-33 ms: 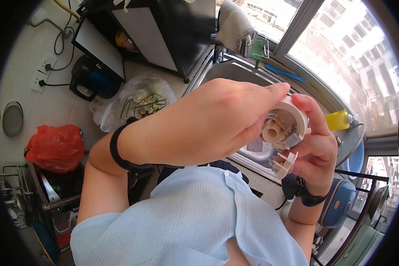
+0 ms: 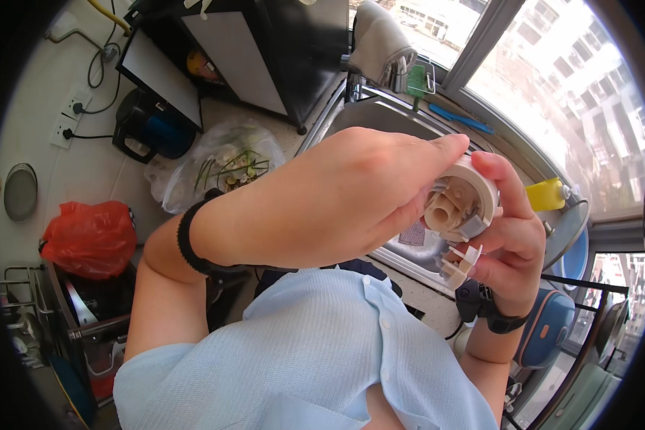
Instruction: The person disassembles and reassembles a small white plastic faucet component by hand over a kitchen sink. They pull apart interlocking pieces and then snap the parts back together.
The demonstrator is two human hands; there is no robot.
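We find the left hand (image 2: 369, 190) and right hand (image 2: 512, 244) together, both gripping a round cream fitting (image 2: 448, 215) over the sink (image 2: 380, 115). We judge it light, stiff, its thin inner tabs fragile; the smooth outer rim (image 2: 489, 192) offers the safest hold.

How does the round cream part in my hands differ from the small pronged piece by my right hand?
Size: the round part is clearly larger than the small piece.
Shape: the round part has a curved rim around a recessed inside; the small piece is blocky with thin prongs.
Contact: your left hand and right hand meet the round part; only your right is at the small piece.
Shared: pale cream colour.
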